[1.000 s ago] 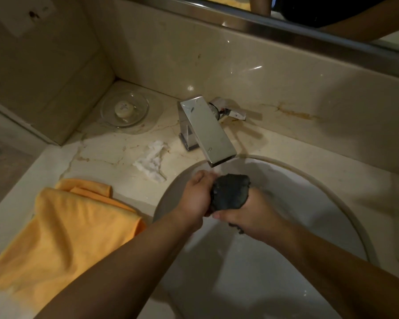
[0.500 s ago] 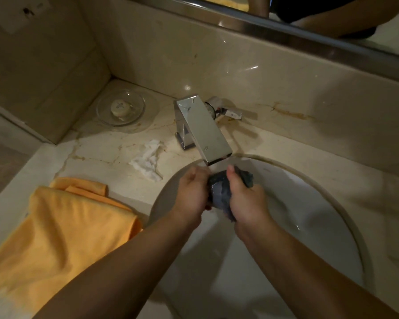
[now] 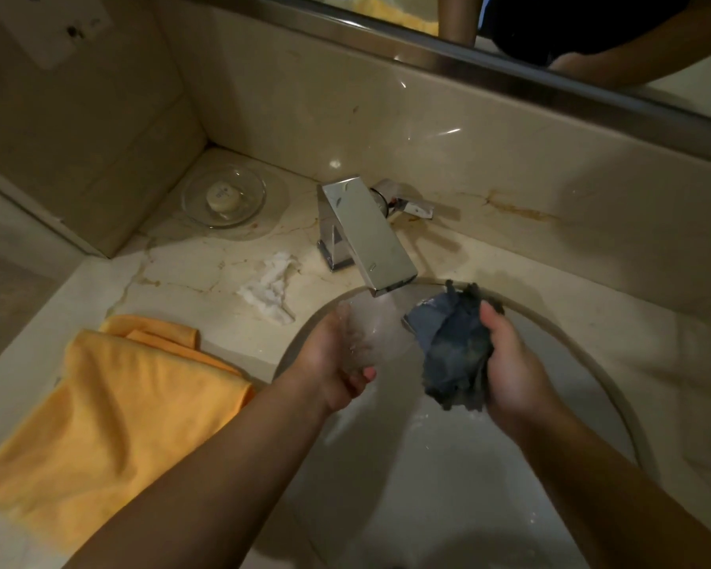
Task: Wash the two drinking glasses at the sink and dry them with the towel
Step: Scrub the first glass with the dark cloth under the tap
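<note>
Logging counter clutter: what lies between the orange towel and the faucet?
A crumpled white tissue lies on the marble counter between the orange towel and the faucet, touching neither. The head view shows it.

You're in a bathroom: a round sink (image 3: 616,404) set into a marble surface (image 3: 189,273), a chrome tap (image 3: 370,240) behind it, a mirror (image 3: 698,82) along the wall, a soap bar (image 3: 222,197) in a glass dish (image 3: 249,211).

Corner glass dish (image 3: 252,195) (round soap (image 3: 221,197) inside); crumpled white wad (image 3: 269,287), perhaps tissue, nearby.
</note>
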The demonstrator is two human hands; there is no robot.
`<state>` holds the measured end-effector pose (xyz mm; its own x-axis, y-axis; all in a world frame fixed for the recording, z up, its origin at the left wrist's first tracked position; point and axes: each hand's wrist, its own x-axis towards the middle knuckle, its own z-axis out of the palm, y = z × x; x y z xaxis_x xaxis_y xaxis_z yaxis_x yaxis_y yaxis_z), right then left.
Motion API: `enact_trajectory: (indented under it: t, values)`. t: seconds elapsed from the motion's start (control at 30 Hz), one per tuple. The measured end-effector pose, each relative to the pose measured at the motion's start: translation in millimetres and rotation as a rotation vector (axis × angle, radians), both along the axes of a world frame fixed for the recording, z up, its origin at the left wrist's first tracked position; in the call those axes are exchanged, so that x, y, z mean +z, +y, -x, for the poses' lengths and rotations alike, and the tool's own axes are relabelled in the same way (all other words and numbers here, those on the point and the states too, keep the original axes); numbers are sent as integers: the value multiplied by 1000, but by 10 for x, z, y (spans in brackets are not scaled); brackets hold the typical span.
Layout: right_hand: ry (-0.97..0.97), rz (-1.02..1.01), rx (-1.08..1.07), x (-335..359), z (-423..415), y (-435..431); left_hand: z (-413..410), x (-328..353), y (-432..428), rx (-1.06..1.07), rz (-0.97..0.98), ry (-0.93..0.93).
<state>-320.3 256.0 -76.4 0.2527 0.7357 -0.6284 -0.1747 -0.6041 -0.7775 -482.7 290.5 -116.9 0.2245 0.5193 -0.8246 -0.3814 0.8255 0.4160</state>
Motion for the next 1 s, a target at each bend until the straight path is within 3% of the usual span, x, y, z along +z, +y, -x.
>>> enact_trajectory:
  t: [0.13, 0.23, 0.33, 0.4, 0.53, 0.7, 0.77, 0.9, 1.0]
  values:
    - [334, -32, -212, -172, -10, -22, 19, 7, 18, 29, 147, -61]
    - [316, -52, -285, -273, -6, -78, -8, 7, -4, 71, 118, -3]
    - [290, -4, -178, -243, 272, -136, -133, -19, -88, 157, 44, -3]
    - [174, -30, -113, -274, 427, -138, -221, 10, -151, 190, 48, -16]
    - [-140, -319, 120, -299, 379, -161, -166, 64, -122, 169, 124, -37]
    - [-413, -443, 621, -402, 186, -75, -35, 116, -21, -189, 206, 89]
    - [-480, -459, 552, -455, 218, -26, -70, 183, 1, -202, 205, 122]
    - [-419, -541, 142, -424, 430, -39, -189, 230, 9, -104, 120, 100]
    - [-292, -270, -115, -327, 497, 30, -267, 236, -56, -13, 53, 97]
